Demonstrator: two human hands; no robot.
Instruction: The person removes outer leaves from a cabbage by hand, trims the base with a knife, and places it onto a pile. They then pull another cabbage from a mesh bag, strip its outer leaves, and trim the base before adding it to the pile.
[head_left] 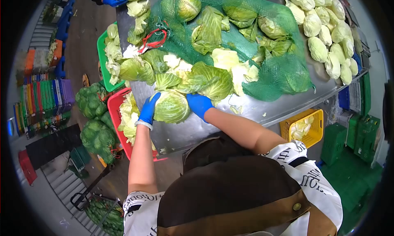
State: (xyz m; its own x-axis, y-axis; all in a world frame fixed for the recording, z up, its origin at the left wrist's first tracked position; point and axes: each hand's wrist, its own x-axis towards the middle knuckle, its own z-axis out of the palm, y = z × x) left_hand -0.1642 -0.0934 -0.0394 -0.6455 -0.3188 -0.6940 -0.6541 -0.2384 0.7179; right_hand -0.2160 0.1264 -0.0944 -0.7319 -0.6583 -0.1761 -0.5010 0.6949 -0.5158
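A pale green cabbage (171, 107) sits at the near edge of the metal table, between my two blue-gloved hands. My left hand (148, 108) is closed against its left side. On its right, my right hand (199, 105) presses at the upper edge, its fingertips partly hidden by the cabbage and leaves. Loose outer leaves (209, 80) lie just beyond both hands. Behind them, a green mesh sack (271, 78) spreads over the table with several cabbages inside and a red tie (154, 41) at its left.
Trimmed cabbages (318, 49) are heaped on the table's right. A red crate (117, 102) and a green crate (102, 59) of leaves stand at the left. A yellow crate (316, 127) sits below the right edge. Another person's gloved hand (115, 0) shows at the top left.
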